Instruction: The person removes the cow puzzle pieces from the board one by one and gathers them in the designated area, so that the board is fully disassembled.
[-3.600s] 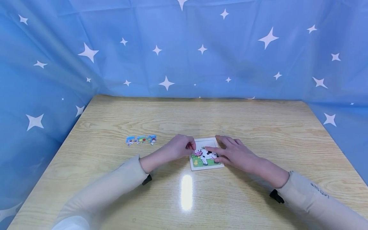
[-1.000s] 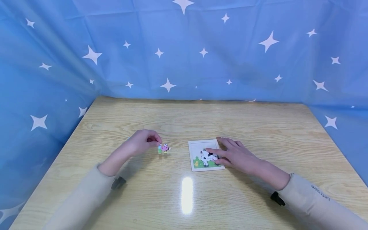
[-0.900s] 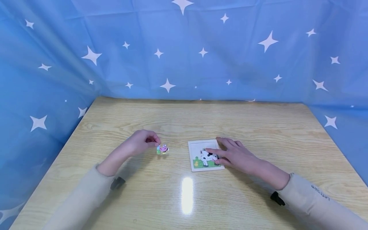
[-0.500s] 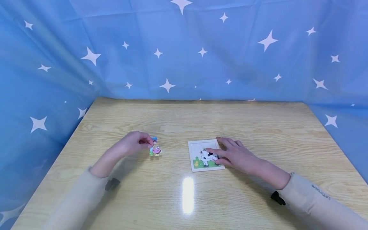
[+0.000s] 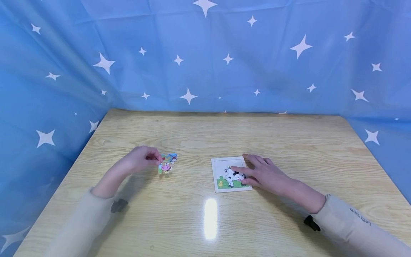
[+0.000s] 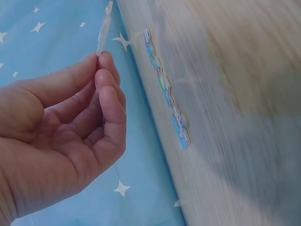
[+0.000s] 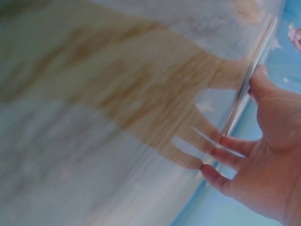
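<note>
My left hand (image 5: 141, 159) pinches a jigsaw piece (image 5: 165, 167) with a pink cow's muzzle, between thumb and index finger. In the left wrist view the piece (image 6: 104, 30) is seen edge-on, raised above the table. Just behind it lie loose jigsaw pieces (image 5: 173, 156), partly covered by the hand in the head view; the left wrist view shows them as a row (image 6: 167, 89). My right hand (image 5: 268, 176) rests at the right side of the puzzle board (image 5: 224, 161), fingers extended, thumb and index finger over its picture. A cow's body and green grass fill the board's lower part.
The wooden table (image 5: 282, 139) extends around both hands. A blue curtain (image 5: 205, 71) with white stars hangs behind it and along its sides. A bright light reflection lies on the tabletop in front of the board.
My left hand has carried the cow-muzzle piece away from the board, leftward toward the loose pieces. My right hand has stayed at the board.
</note>
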Action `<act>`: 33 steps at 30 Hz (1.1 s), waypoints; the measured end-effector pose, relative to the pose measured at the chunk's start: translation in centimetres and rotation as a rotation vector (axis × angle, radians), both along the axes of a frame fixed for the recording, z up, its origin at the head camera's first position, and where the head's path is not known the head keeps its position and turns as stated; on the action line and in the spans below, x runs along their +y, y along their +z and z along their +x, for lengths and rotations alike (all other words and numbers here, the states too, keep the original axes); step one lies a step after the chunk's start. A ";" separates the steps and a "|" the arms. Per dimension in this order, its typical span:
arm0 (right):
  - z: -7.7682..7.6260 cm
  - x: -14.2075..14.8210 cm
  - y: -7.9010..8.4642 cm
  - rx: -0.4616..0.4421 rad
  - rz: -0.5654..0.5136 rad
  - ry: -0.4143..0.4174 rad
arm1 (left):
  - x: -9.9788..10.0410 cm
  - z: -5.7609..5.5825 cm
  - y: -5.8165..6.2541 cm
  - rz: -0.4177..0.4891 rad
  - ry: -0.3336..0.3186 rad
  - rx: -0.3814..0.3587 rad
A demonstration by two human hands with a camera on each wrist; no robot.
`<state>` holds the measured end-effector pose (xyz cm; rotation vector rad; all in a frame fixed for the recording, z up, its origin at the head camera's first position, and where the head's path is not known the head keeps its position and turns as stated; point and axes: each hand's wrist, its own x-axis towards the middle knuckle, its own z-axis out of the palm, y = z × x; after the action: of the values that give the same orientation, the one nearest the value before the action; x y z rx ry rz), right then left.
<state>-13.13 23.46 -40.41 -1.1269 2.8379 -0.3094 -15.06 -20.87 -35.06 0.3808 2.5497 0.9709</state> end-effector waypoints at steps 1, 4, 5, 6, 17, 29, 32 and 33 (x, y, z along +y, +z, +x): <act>0.0 0.0 0.0 -0.002 -0.001 -0.001 | -0.1 0.0 0.0 -0.002 0.001 -0.003; 0.0 0.0 0.0 -0.008 -0.002 -0.005 | -0.6 0.0 -0.1 0.001 0.010 -0.017; 0.0 0.0 -0.1 -0.009 -0.002 -0.006 | -0.8 -0.1 -0.1 -0.001 0.012 -0.022; 0.0 0.0 -0.1 -0.009 -0.003 -0.006 | -0.9 -0.1 -0.2 -0.002 0.012 -0.025; 0.0 0.0 -0.1 0.019 -0.001 0.015 | -2.3 -0.4 -0.4 -0.055 -0.010 0.007; 0.0 0.1 -0.3 0.022 0.006 0.000 | -4.2 -0.6 -0.8 -0.086 0.000 -0.008; 0.0 0.0 -0.3 0.017 0.009 -0.004 | -4.6 -0.8 -0.9 -0.101 0.002 -0.025; 0.0 0.0 -0.3 0.012 0.009 -0.005 | -4.7 -0.9 -1.0 -0.103 0.004 -0.032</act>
<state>-13.14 23.47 -40.66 -1.1236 2.8504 -0.2905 -15.97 -25.54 -36.05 0.3277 2.5597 0.8360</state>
